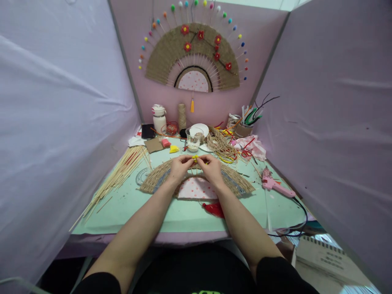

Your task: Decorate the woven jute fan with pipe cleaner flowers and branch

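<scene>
Between my fingertips is a small yellow piece [195, 158], too small to make out in detail. My left hand [180, 166] pinches it from one side and my right hand [212, 166] from the other. Both hands hover over the middle of a fan of twine and sticks [161, 173] lying flat on the table. At the fan's base is a half-round of pink dotted cloth [196, 188]. A red tassel [212, 209] lies below it, partly hidden by my right forearm.
Loose bamboo sticks [122, 167] spread over the left side. A pink glue gun [277, 183] with a cord lies right. Behind my hands are a plastic cup [193, 141], a yellow packet [174, 149] and heaped twine [222, 143]. A finished fan [167, 55] hangs on the back wall.
</scene>
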Demonstrator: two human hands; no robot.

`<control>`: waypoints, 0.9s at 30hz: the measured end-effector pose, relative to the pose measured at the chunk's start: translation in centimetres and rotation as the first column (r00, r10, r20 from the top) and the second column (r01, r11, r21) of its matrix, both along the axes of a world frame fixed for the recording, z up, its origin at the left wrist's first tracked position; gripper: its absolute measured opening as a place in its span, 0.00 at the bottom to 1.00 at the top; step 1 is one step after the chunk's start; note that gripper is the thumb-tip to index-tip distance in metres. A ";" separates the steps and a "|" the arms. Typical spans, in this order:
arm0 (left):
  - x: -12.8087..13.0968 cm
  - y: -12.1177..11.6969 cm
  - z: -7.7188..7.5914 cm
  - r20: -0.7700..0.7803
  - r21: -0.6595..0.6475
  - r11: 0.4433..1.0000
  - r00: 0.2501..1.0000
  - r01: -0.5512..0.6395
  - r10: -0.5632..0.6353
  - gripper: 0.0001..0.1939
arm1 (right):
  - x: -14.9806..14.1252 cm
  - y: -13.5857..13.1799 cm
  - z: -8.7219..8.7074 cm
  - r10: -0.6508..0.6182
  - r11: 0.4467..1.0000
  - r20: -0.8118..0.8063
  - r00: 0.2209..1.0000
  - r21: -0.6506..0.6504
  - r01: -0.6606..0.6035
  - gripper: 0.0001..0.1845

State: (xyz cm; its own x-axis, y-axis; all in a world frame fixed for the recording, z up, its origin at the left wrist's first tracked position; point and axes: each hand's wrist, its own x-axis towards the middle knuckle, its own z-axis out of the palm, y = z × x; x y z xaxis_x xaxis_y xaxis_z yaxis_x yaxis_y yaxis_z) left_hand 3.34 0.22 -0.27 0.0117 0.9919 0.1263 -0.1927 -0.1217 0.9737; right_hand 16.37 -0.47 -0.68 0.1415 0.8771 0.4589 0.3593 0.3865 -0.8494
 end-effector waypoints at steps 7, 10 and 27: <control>-0.1 0.0 0.2 -0.061 0.022 0.999 0.998 0.028 -0.026 0.12 | 0.4 0.5 -0.2 0.053 0.995 -0.052 0.997 -0.080 -0.057 0.11; -0.1 -0.1 0.3 -0.029 -0.003 0.999 0.998 0.049 -0.049 0.13 | 0.5 0.6 -0.3 0.068 0.994 -0.077 0.995 -0.079 -0.075 0.11; -0.2 0.4 -0.3 0.050 -0.030 0.998 0.997 0.062 -0.060 0.15 | 0.2 0.1 0.1 0.070 0.998 -0.006 0.998 -0.011 -0.070 0.10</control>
